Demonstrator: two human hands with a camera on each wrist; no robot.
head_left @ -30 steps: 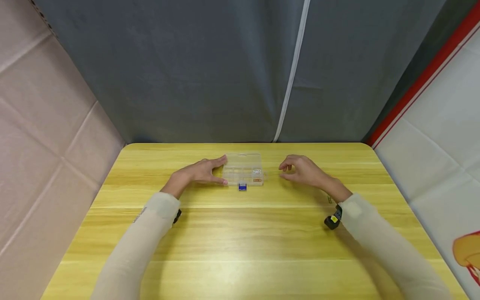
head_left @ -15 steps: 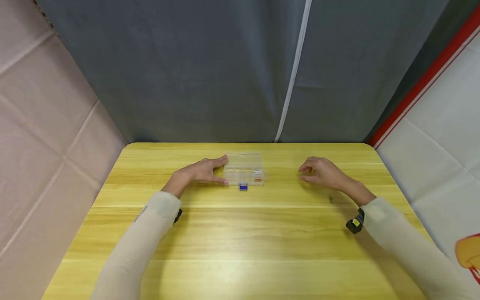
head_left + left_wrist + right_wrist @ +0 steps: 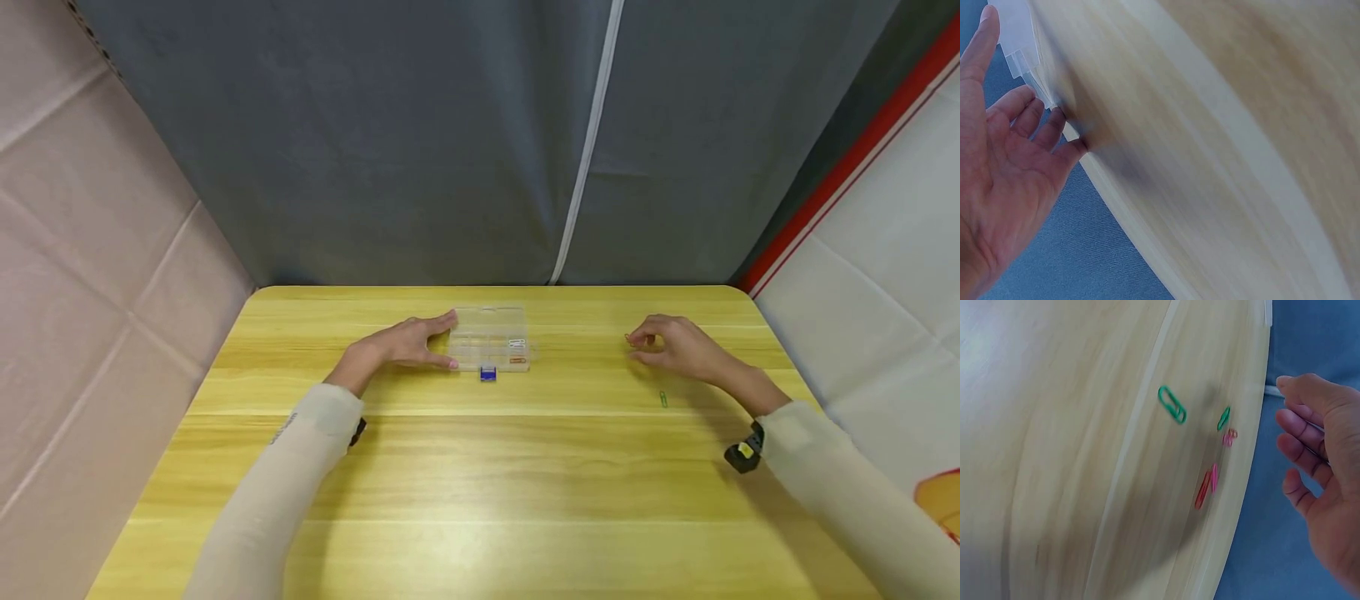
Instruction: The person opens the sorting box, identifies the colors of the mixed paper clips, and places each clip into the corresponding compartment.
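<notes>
Wood table (image 3: 480,467). Clear plastic box (image 3: 489,338) back centre, light, rigid, slick: hold by side walls. Left hand (image 3: 405,343) relaxed, fingers against box's left end. Right hand (image 3: 678,346) loosely curled, empty, over clips (image 3: 1210,481): thin, flat, pinch by edge.

Clear plastic box (image 3: 490,337) on a smooth, light-wood table (image 3: 480,483).

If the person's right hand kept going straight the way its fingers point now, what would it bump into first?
Probably the clear box. In the head view the right hand points left across the table, with only bare wood between them. The paper clips seem to lie under or beside the hand, though depth is unclear.
</notes>
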